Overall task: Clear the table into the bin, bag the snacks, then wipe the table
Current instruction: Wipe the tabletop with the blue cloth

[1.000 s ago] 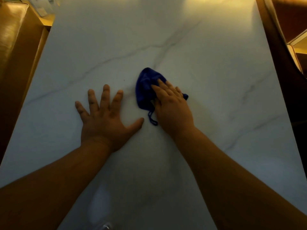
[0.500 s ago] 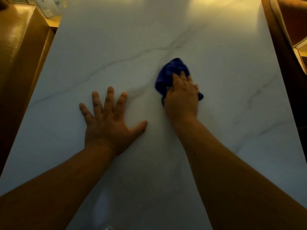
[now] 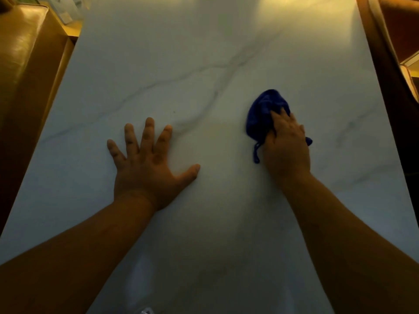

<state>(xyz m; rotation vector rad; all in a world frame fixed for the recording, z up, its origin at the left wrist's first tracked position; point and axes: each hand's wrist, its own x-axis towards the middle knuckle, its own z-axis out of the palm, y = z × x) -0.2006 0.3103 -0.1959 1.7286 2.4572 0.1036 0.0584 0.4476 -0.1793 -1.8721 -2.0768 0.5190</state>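
A white marble table (image 3: 204,64) with grey veins fills the view. My right hand (image 3: 286,146) presses a bunched dark blue cloth (image 3: 260,114) flat against the tabletop on the right side; the cloth sticks out beyond my fingertips and a small loop of it hangs by my thumb. My left hand (image 3: 147,164) lies palm down on the table with its fingers spread, holding nothing, well to the left of the cloth.
A tan leather seat (image 3: 25,64) runs along the table's left edge. A brown chair (image 3: 390,53) stands at the right edge. Some pale packaging (image 3: 65,7) sits at the far left corner. A small clear object (image 3: 142,310) peeks in at the bottom edge.
My right hand has slid the blue cloth to the right across the table, away from my left hand. The left hand has stayed planted.
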